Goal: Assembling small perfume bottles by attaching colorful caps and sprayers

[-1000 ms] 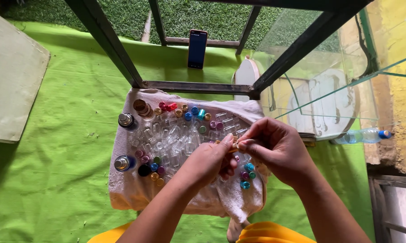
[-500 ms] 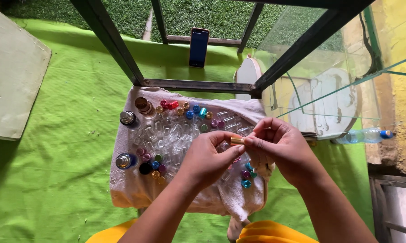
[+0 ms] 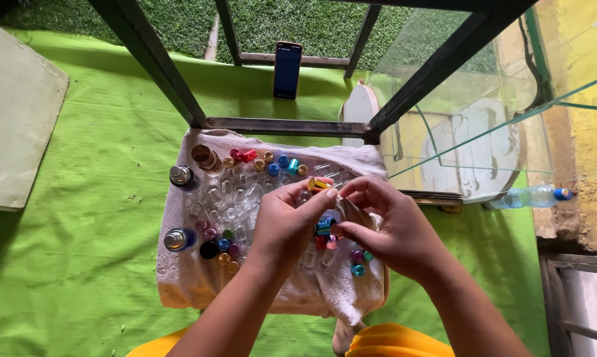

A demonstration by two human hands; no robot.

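Seen from above, the left hand [image 3: 286, 221] pinches a small yellow-capped glass vial [image 3: 319, 184] between thumb and forefinger; the vial lies roughly level, its long axis running left to right, cap toward the left. The right hand [image 3: 388, 228], just beside it, has curled fingers touching the vial's far end, above a white towel [image 3: 179, 284] strewn with coloured vials

I see a white towel [image 3: 199, 277] on the bright green cloth [image 3: 80, 264], with red, blue, teal and gold caps [image 3: 282, 162] and clear glass vials [image 3: 222, 198].
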